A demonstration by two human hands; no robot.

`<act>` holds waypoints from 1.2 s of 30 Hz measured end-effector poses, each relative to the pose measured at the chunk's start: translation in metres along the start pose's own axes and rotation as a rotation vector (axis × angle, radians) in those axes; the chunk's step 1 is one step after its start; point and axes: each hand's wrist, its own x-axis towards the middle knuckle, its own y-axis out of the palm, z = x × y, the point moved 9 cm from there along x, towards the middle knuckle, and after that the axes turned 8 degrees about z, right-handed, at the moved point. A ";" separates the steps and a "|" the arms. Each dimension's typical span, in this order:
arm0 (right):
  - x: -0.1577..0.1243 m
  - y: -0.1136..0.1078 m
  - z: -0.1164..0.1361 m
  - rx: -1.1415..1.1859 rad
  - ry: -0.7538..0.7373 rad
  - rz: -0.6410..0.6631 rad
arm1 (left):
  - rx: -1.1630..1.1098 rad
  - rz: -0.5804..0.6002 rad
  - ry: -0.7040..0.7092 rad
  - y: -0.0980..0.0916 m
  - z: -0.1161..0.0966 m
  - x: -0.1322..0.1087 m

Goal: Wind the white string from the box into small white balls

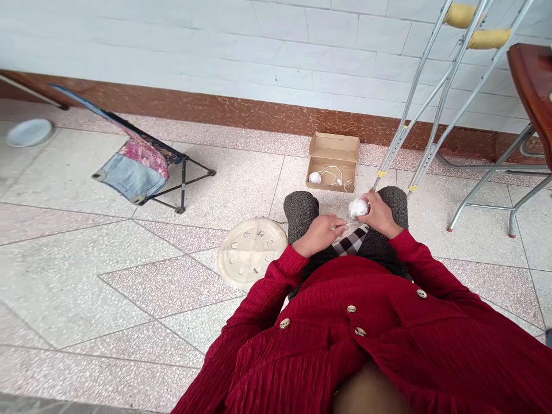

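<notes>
My right hand (380, 215) is wrapped round a ball of white string (358, 208), held over my lap between the knees. Thin pale strands run from this ball toward my left hand (323, 233). The left fingers are pinched together on the string, though the exact grip is too small to see clearly. Beyond my knees an open cardboard box (331, 146) stands on the floor. Inside it lie a smaller ball of white string (315, 177) and a loose length of string (334, 171). A black-and-white checked cloth (351, 241) shows below my hands.
A round cream cushion (252, 251) lies on the floor by my left knee. Farther left are a folding stool (144, 175) and a pale basin (29, 133). Metal crutches (444, 95) lean on the tiled wall at right, beside a chair (532, 95) with metal legs.
</notes>
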 end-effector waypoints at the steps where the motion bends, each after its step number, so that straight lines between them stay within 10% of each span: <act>1: -0.004 0.014 -0.002 0.050 -0.017 0.096 | 0.037 -0.047 0.001 -0.011 0.002 0.000; 8: -0.044 0.049 0.041 0.724 -0.088 0.562 | -0.104 -0.138 -0.002 -0.030 0.025 0.015; 15: -0.020 0.000 0.047 0.983 -0.027 0.290 | -0.184 -0.059 -0.085 0.013 0.039 0.012; 21: 0.008 -0.009 -0.005 0.350 0.038 -0.055 | -0.013 0.051 -0.028 0.019 0.012 0.000; 25: -0.007 0.030 -0.002 0.049 -0.072 0.118 | 0.171 -0.093 0.012 -0.020 0.006 0.004; 29: -0.033 0.059 0.019 0.341 -0.098 0.390 | 0.116 -0.114 0.027 -0.032 0.020 0.016; 36: -0.042 0.025 0.053 0.994 0.082 0.337 | -0.245 -0.172 -0.100 0.000 0.053 0.024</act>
